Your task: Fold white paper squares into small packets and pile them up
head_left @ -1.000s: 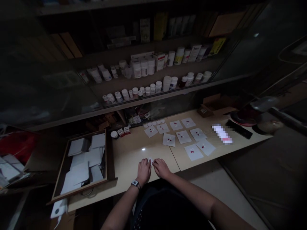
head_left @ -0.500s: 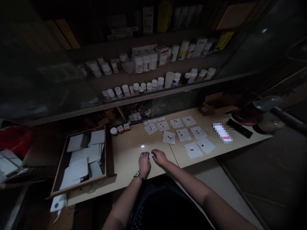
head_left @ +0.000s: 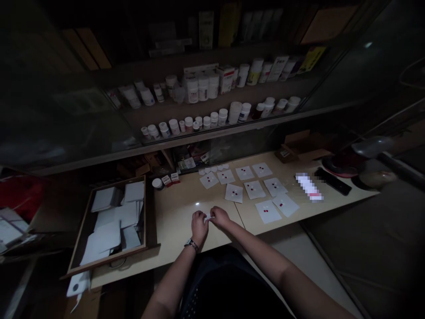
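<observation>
Between my two hands, over the near part of the counter, is a small folded white paper packet (head_left: 208, 217), mostly covered by fingers. My left hand (head_left: 199, 226) is closed on its left side, with a watch on the wrist. Closed on its right side is my right hand (head_left: 219, 217). Beyond them lie several white paper squares (head_left: 234, 193), each bearing a few red and white pills (head_left: 266, 210). A short row of small folded white packets (head_left: 213, 169) sits at the back of the counter.
An open drawer (head_left: 146, 212) with stacks of white paper (head_left: 106, 235) juts out at left. A white-lidded jar (head_left: 157, 183) stands near it. Right are a black phone (head_left: 333, 180) and an open cardboard box (head_left: 300, 148). Shelves of medicine bottles (head_left: 235, 112) rise behind.
The fingers of both hands have shifted slightly around the packet, which stays between them. The view has moved a little; the pill papers lie as before.
</observation>
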`<state>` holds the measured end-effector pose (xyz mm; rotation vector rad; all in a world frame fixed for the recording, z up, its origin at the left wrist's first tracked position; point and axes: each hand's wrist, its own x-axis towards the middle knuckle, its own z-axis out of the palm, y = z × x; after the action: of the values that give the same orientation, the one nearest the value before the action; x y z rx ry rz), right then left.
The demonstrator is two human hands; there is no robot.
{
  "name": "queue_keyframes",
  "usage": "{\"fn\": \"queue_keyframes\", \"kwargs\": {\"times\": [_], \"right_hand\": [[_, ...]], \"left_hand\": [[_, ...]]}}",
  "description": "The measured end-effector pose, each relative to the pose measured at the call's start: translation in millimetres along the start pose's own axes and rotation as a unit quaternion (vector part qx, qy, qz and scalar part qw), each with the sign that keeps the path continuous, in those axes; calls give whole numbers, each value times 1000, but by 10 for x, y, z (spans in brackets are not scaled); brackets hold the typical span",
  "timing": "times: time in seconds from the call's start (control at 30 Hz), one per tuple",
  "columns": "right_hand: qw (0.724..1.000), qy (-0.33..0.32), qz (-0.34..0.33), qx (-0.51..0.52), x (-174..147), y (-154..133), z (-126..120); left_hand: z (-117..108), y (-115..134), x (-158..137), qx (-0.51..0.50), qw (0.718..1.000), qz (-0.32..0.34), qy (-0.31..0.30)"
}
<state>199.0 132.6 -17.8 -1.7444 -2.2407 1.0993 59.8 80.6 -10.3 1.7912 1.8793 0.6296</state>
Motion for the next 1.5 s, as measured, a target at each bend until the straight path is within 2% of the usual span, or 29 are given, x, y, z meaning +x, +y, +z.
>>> {"fn": "queue_keyframes", "kwargs": {"times": [0.13, 0.4, 0.7, 0.87, 1.0, 1.23, 1.4, 1.5], "right_hand": [[1000, 2, -13, 24, 0, 42, 0], [997, 5, -52, 57, -54, 124, -2], [998, -20, -49, -32, -63, 9, -59], [999, -32, -37, -21, -29, 25, -46], [998, -17, -56, 21, -75, 96, -19], [995, 3, -98, 28, -101, 134, -26], [995, -39, -94, -6, -28, 119, -86], [994, -53, -89, -20, -13, 107, -95]], "left_hand": [[9, 8, 70, -9, 999, -29, -11], [42, 22, 71, 11, 999, -23, -35], [50, 14, -9, 19, 999, 35, -15], [71, -18, -24, -13, 1000, -5, 11], [66, -23, -3, -27, 1000, -11, 2], [68, -46, 31, 4, 999, 40, -19], [47, -59, 20, 22, 994, 102, -25], [22, -51, 8, 32, 992, 115, -37]]}}
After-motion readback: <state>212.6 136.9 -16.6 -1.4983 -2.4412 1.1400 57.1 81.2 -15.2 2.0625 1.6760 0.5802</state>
